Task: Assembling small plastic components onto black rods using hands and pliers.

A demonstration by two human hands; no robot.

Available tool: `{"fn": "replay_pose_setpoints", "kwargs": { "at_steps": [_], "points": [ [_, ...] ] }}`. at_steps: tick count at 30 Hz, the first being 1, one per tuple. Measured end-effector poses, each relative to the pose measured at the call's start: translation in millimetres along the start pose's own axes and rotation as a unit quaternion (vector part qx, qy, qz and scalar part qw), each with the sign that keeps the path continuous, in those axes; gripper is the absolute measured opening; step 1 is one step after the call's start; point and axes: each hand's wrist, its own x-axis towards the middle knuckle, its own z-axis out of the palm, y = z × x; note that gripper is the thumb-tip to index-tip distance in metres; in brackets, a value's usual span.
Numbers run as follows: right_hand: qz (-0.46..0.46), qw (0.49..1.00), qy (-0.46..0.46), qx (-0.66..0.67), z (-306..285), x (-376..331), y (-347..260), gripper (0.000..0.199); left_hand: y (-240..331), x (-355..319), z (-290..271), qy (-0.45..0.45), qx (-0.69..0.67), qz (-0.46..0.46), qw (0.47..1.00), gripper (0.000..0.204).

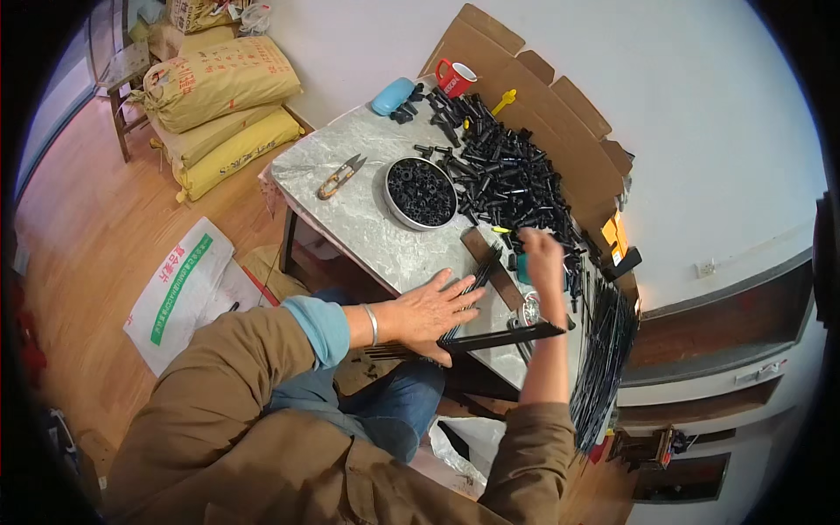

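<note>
My left hand lies flat with its fingers spread, over a bundle of thin black rods at the table's near edge. Its thumb is beside a long black strip, which runs to the right, close to my right forearm. My right hand is raised at the near edge of a heap of black tubular plastic parts. Motion blurs its fingers, and I cannot see whether they hold anything. A brown block and a teal object sit between my hands.
On the grey table are a round bowl of small black rings, thread snips, a blue case and a red mug. Cardboard walls the far side. Long black rods lie at right; stacked sacks stand left.
</note>
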Motion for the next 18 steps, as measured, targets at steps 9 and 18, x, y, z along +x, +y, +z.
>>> {"fn": "replay_pose_setpoints", "kwargs": {
  "at_steps": [9,18],
  "points": [
    [0.08,0.966,0.102,-0.223,1.8,1.8,-21.7,0.041,-9.4,-5.5,-13.1,-0.007,-0.031,-0.013,0.999,0.09],
    [-0.129,0.974,0.12,-0.141,47.2,-22.2,-3.5,0.009,-13.5,11.1,-3.1,0.023,-0.046,0.026,0.998,0.093]
  ]
}}
